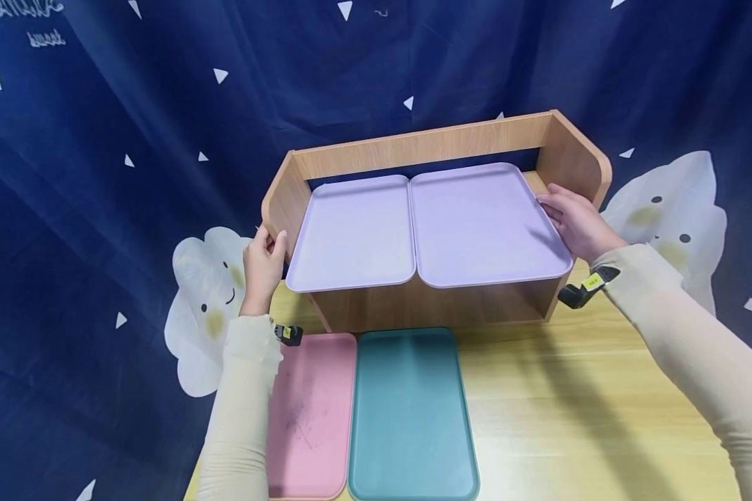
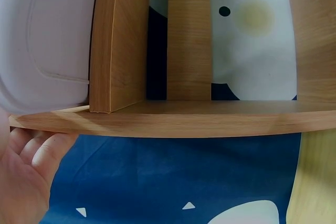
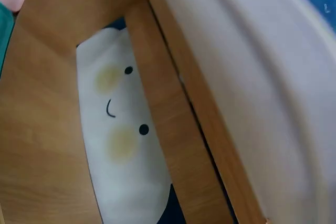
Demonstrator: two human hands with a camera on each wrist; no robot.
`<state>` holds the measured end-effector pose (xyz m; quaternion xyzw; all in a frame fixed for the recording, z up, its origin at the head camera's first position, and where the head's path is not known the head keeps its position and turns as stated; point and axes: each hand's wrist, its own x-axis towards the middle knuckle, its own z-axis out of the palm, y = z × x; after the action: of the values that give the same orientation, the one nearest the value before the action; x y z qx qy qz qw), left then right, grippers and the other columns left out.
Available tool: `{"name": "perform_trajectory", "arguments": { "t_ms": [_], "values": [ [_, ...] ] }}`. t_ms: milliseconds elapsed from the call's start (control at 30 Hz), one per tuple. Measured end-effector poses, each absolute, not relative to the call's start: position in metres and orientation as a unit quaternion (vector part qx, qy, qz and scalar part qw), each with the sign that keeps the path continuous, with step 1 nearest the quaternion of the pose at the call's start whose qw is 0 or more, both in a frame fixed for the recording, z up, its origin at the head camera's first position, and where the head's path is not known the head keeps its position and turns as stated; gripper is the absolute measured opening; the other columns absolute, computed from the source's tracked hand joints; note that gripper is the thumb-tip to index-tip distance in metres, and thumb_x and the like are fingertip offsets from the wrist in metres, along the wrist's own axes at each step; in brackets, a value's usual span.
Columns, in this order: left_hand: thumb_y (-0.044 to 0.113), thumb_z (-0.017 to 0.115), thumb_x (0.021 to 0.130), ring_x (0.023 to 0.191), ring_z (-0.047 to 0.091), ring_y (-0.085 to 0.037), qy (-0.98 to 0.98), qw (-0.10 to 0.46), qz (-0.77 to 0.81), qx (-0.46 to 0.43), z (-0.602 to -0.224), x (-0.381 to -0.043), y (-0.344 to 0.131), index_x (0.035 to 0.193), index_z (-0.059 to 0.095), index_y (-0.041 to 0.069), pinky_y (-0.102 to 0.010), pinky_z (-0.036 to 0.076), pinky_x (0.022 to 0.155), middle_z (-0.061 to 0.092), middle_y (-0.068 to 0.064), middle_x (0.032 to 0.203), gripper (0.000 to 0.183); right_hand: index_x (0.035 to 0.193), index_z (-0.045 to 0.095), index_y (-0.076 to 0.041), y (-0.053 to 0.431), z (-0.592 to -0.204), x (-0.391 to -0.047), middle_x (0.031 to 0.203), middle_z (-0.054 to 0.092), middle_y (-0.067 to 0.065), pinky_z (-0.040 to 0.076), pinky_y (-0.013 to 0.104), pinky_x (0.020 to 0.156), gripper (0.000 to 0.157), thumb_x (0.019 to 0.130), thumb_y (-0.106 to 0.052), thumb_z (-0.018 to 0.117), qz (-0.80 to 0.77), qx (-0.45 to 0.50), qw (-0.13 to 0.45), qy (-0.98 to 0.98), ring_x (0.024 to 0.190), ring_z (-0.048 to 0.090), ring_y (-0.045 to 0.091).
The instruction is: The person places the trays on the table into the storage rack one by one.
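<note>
Two lilac trays lie side by side on the upper board of a wooden shelf. At the shelf's left end my left hand grips the side panel, its fingers against the outer face in the left wrist view. Close by lies the left lilac tray. My right hand holds the right edge of the right lilac tray, inside the right side panel; its thumb is hidden. That tray looks slightly tilted and juts past the board's front. No hand shows in the right wrist view.
A pink tray and a teal tray lie on the light wooden table before the shelf. Under the upper board is a lower compartment. A dark blue curtain with clouds and triangles hangs behind.
</note>
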<state>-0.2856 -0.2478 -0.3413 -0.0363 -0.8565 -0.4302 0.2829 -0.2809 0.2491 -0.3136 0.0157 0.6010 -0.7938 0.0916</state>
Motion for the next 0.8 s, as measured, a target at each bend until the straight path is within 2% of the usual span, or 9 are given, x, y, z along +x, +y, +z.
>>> {"name": "perform_trajectory", "arguments": {
  "t_ms": [133,300,333,400,467,567,633,700,800],
  "values": [
    [0.022,0.054,0.094,0.092,0.066,-0.023,-0.856,0.285,-0.430,-0.039,-0.341,-0.285,-0.247,0.116,0.061,0.003,-0.034,0.052,0.078,0.068,-0.016,0.109,0.031,0.149,-0.013,-0.011,0.254,-0.316,-0.272,0.156,0.011,-0.001,0.005,0.018,0.113,0.079,0.098,-0.018,0.046,-0.799,0.014,0.098,0.593,0.142,0.005,0.006],
    [0.022,0.054,0.094,0.095,0.065,-0.023,-0.852,0.283,-0.438,-0.037,-0.340,-0.286,-0.248,0.118,0.061,0.003,-0.037,0.053,0.081,0.067,-0.016,0.112,0.032,0.149,-0.011,-0.010,0.258,-0.318,-0.257,0.159,0.001,0.001,0.007,0.023,0.114,0.078,0.099,-0.024,0.046,-0.761,0.009,0.096,0.641,0.143,0.006,0.010],
    [0.022,0.054,0.094,0.096,0.065,-0.024,-0.852,0.284,-0.439,-0.037,-0.340,-0.286,-0.248,0.118,0.061,0.002,-0.038,0.053,0.082,0.067,-0.016,0.112,0.032,0.150,-0.008,-0.009,0.259,-0.319,-0.253,0.159,0.003,0.001,0.009,0.023,0.114,0.077,0.098,-0.025,0.047,-0.757,0.012,0.086,0.648,0.143,0.010,0.010],
    [0.022,0.054,0.094,0.097,0.065,-0.025,-0.851,0.285,-0.440,-0.039,-0.340,-0.286,-0.248,0.119,0.060,0.002,-0.040,0.052,0.083,0.066,-0.017,0.113,0.032,0.150,-0.004,-0.004,0.261,-0.324,-0.244,0.155,0.021,0.002,0.016,0.022,0.113,0.077,0.097,-0.024,0.050,-0.773,0.002,0.057,0.632,0.140,0.022,0.009],
    [0.022,0.054,0.095,0.099,0.065,-0.025,-0.851,0.283,-0.441,-0.042,-0.341,-0.287,-0.248,0.120,0.060,0.003,-0.041,0.052,0.085,0.065,-0.017,0.114,0.032,0.149,-0.001,0.002,0.264,-0.331,-0.236,0.139,0.046,0.003,0.030,0.019,0.107,0.076,0.097,-0.019,0.051,-0.810,-0.015,0.023,0.585,0.128,0.041,0.006],
    [0.023,0.054,0.095,0.101,0.064,-0.026,-0.850,0.278,-0.444,-0.045,-0.341,-0.287,-0.248,0.121,0.060,0.003,-0.041,0.052,0.086,0.065,-0.017,0.115,0.033,0.142,0.035,0.000,0.270,-0.343,-0.226,0.109,0.066,0.000,0.046,0.019,0.092,0.050,0.096,-0.011,0.052,-0.869,-0.052,-0.010,0.492,0.107,0.060,0.008],
    [0.023,0.053,0.095,0.101,0.064,-0.025,-0.850,0.275,-0.446,-0.045,-0.341,-0.287,-0.248,0.121,0.059,0.003,-0.041,0.052,0.086,0.065,-0.017,0.116,0.034,0.127,0.053,-0.002,0.273,-0.349,-0.220,0.103,0.070,0.005,0.050,0.020,0.085,0.031,0.097,-0.007,0.049,-0.898,-0.062,-0.011,0.436,0.099,0.065,0.012],
    [0.023,0.054,0.095,0.101,0.064,-0.025,-0.849,0.275,-0.448,-0.044,-0.341,-0.287,-0.248,0.121,0.059,0.003,-0.041,0.052,0.086,0.065,-0.017,0.116,0.033,0.109,0.062,-0.002,0.275,-0.357,-0.214,0.106,0.069,0.010,0.052,0.023,0.084,0.020,0.098,-0.006,0.046,-0.914,-0.067,-0.018,0.400,0.101,0.065,0.016],
    [0.023,0.054,0.095,0.102,0.064,-0.026,-0.849,0.274,-0.449,-0.043,-0.341,-0.286,-0.248,0.122,0.059,0.004,-0.041,0.052,0.086,0.064,-0.017,0.117,0.033,0.113,0.061,-0.003,0.277,-0.365,-0.204,0.111,0.068,0.008,0.051,0.022,0.085,0.023,0.099,-0.010,0.044,-0.912,-0.062,-0.041,0.402,0.105,0.063,0.015]
  ]
}}
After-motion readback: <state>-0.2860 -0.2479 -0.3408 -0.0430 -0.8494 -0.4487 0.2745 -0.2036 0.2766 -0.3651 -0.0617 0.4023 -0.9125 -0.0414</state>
